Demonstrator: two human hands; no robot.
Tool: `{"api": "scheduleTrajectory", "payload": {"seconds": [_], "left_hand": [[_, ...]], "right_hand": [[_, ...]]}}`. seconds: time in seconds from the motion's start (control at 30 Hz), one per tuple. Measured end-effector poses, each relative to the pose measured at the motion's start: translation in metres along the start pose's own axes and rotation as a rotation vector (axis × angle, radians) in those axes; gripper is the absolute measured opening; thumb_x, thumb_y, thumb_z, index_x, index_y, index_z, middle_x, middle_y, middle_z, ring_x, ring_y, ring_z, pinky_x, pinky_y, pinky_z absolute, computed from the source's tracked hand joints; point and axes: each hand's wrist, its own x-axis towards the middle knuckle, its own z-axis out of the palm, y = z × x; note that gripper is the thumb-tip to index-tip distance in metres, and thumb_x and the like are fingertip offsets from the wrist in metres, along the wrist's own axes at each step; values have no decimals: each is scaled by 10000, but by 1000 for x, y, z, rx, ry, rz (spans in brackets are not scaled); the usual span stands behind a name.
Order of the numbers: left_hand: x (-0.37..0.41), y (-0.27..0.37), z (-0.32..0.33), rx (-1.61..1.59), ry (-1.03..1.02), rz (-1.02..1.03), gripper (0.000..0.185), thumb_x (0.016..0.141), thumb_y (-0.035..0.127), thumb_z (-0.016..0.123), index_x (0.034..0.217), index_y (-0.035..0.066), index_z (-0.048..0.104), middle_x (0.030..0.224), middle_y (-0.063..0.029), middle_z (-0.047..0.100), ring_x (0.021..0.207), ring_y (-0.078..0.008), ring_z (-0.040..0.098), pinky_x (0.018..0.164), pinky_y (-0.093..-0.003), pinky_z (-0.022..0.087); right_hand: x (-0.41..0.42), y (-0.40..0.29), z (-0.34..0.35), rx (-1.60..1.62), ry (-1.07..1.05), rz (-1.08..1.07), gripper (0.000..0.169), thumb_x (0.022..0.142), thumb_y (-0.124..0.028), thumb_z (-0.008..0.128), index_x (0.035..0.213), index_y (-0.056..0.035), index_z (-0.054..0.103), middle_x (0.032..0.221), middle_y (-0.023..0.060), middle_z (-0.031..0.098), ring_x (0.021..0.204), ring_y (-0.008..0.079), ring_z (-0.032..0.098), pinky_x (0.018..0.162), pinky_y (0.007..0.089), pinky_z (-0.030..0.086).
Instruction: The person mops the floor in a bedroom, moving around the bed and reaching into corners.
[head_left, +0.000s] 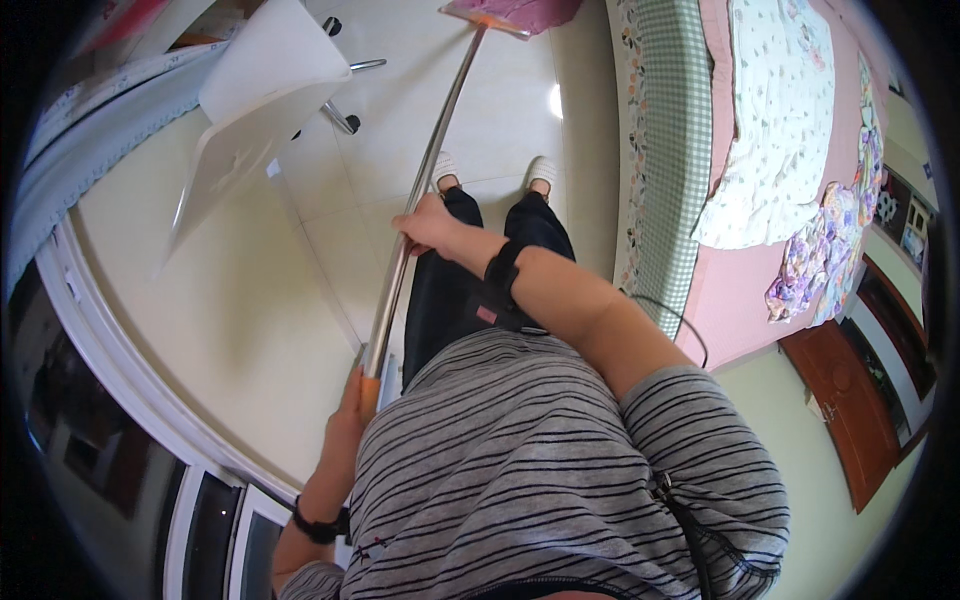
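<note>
A long mop with a metal pole (441, 124), an orange grip and a flat head with a pink-purple pad (525, 13) slants across the view. Its head rests on the tiled floor (495, 97) beyond my feet. My right hand (427, 225) is closed around the middle of the pole, in front of my dark trousers. Lower down, at my side, my left hand (349, 409) holds the orange end grip (370, 397); its fingers are partly hidden by the pole and my striped shirt.
On the right stands a bed with a green checked skirt (675, 150), a pink sheet and patterned cloths. A white chair (255, 120) on a metal wheeled base is at the upper left, beside a light blue cloth edge. A window frame (135, 375) and a wall lie left.
</note>
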Motion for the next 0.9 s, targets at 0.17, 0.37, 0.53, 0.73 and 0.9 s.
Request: {"api": "scheduleTrajectory", "payload": {"seconds": [0.17, 0.37, 0.53, 0.73, 0.9], "left_hand": [[-8, 14, -45, 231, -101, 28, 773, 747, 31, 622, 1427, 106, 262, 847, -247, 632, 793, -428, 627, 685, -452, 514], [72, 17, -31, 324, -123, 227, 731, 774, -2, 583, 1425, 105, 269, 952, -248, 614, 859, -435, 605, 736, -446, 499], [182, -7, 8, 311, 1, 332, 675, 803, -9, 562, 1417, 136, 321, 1050, -236, 617, 898, -414, 613, 761, -431, 518], [327, -24, 81, 110, 81, 310, 580, 841, 21, 562, 1376, 178, 402, 1049, -146, 614, 864, -356, 617, 737, -403, 512], [445, -1, 172, -14, 123, 363, 560, 855, 52, 567, 1376, 168, 397, 1064, -156, 602, 908, -359, 609, 768, -400, 500]], "right_hand": [[-23, 8, 6, 291, -20, -51, 192, 803, -104, 621, 878, 50, 534, 692, 112, 599, 532, 221, 624, 433, 334, 538], [22, 22, -46, 362, 97, -124, 202, 846, -98, 580, 963, 18, 463, 749, 111, 589, 579, 200, 629, 459, 328, 548], [109, 32, -90, 286, 271, -174, 361, 826, -46, 562, 995, 64, 263, 738, 156, 526, 510, 230, 587, 399, 330, 503], [212, 41, -161, 112, 435, -173, 378, 804, -67, 596, 949, 55, 269, 707, 174, 533, 490, 233, 574, 399, 352, 468], [297, 40, -263, -102, 493, -332, 427, 774, -54, 622, 993, 67, 276, 710, 181, 540, 505, 237, 581, 420, 346, 488]]}}
